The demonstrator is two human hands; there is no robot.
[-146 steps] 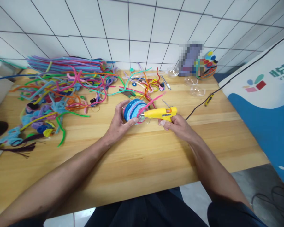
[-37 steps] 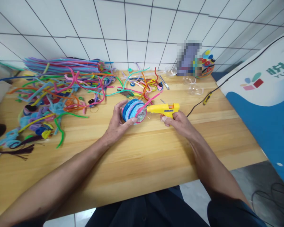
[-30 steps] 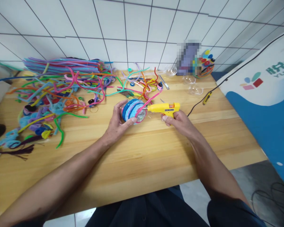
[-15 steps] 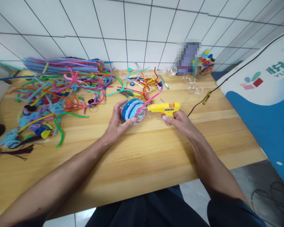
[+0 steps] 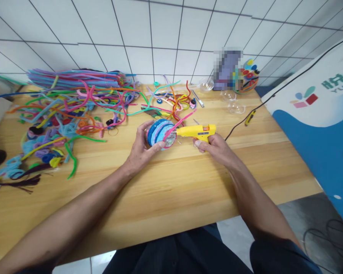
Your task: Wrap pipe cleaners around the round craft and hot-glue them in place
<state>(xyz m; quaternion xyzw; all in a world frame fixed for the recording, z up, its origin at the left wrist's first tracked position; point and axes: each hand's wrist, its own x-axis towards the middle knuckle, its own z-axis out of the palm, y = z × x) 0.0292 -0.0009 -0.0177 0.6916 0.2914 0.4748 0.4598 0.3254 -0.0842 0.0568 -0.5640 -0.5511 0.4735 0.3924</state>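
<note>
My left hand (image 5: 143,144) is closed around a ball wrapped in blue, light blue and purple pipe cleaners (image 5: 159,133), thumb on its near side. The ball's right end is bare and looks clear. A pink pipe cleaner (image 5: 180,122) runs along the edge of that bare end, its loose tail sticking up to the right. In my right hand (image 5: 210,146) is a yellow hot glue gun (image 5: 196,131), pointing left. Its nozzle is at the ball's bare end, by the pink pipe cleaner; whether it touches cannot be made out.
Loose pipe cleaners (image 5: 71,102) cover the table's left and back, with a bundle (image 5: 77,78) by the tiled wall. Pliers (image 5: 153,111) lie behind the ball. Clear plastic half-spheres (image 5: 236,108), a yellow cutter (image 5: 250,118) and a black cord (image 5: 240,123) are at the right.
The glue gun and my right hand have shifted slightly left, bringing the nozzle closer in at the ball's bare end. My left hand and the ball stay almost still.
</note>
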